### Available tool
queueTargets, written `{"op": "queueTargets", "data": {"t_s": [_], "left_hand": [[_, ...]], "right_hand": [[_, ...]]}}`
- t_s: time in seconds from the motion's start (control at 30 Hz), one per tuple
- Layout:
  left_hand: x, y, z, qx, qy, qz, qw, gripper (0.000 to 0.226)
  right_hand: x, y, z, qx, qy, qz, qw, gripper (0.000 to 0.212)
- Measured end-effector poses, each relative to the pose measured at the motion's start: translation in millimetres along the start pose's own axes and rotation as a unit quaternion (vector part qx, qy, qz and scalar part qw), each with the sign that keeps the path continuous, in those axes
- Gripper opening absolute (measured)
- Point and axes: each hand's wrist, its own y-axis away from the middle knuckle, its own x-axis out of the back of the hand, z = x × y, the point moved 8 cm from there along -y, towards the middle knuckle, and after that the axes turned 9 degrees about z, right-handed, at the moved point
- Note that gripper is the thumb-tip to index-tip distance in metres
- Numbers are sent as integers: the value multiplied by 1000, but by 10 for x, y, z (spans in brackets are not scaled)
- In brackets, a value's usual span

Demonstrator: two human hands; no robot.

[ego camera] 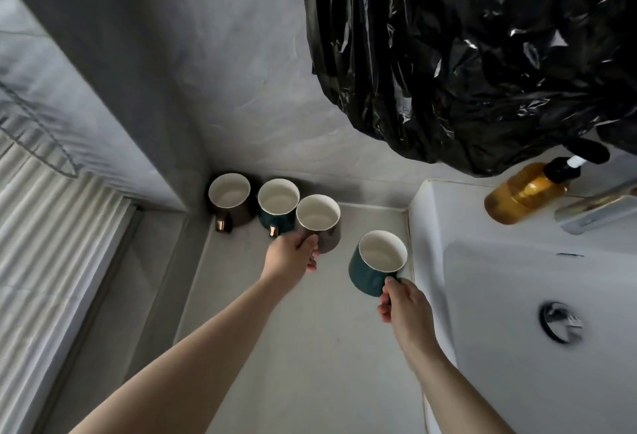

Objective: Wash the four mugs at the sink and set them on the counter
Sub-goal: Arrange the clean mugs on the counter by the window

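The right hand [405, 302] is closed around the handle of a dark green mug [374, 266], thumb and fingers pinched on it, so the mug sits just above and ahead of the knuckles, mouth up, over the counter [293, 347] close to the edge of the sink [517, 278]. Whether its base touches the counter I cannot tell. The left hand [291, 256] is wrapped on the handle of a brown mug [320, 223], which stands past the fingertips, tipped slightly toward the viewer. Right behind it, touching or nearly so, is a second green mug [277, 206] with a coppery handle, and beside that, in the corner against the wall, a second brown mug [230, 201]. All four show white insides. Past the sink stands an amber pump bottle [527, 192], with a black plastic bag [482, 54] hanging above.
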Motion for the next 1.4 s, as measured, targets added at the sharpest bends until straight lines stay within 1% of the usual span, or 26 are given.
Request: {"op": "queueTargets", "data": {"t_s": [0.33, 0.73, 0.93, 1.0, 1.03, 1.07, 1.13, 1.17, 1.2, 1.27, 1.33, 1.4], "left_hand": [[-220, -235, -7, 6, 4, 1, 1000, 29], [-299, -319, -91, 38, 34, 20, 998, 30], [-292, -307, -98, 40, 20, 23, 999, 27], [-297, -312, -82, 39, -1, 22, 999, 27], [-299, -325, -87, 34, -19, 24, 999, 28], [-283, -348, -108, 29, -40, 29, 998, 36], [-245, -471, -311, 34, -66, 51, 996, 62], [-210, -466, -344, 39, -78, 61, 994, 71], [-168, -404, -315, 44, -87, 63, 993, 73], [-62, -160, -106, 36, -119, 60, 990, 55], [10, -13, -85, 28, -135, 55, 989, 34], [86, 83, -134, 20, -156, 55, 986, 25]], "right_hand": [[-71, -199, 13, 3, 3, -6, 1000, 24], [-143, -349, -31, 17, 5, -10, 1000, 25], [-146, -364, -35, 17, -2, -3, 1000, 24], [-141, -357, -44, 20, -3, -1, 1000, 24], [-135, -359, -43, 22, -1, 0, 1000, 24], [-129, -360, -43, 23, 0, 1, 1000, 25], [-122, -370, -42, 22, -5, 2, 1000, 25], [-124, -380, -48, 23, -7, 3, 1000, 25], [-132, -393, -59, 24, -7, 4, 1000, 25], [-162, -432, -93, 25, -12, 6, 1000, 25], [-209, -486, -125, 20, -29, 8, 999, 22], [-269, -540, -151, 16, -40, 10, 999, 20]]}}
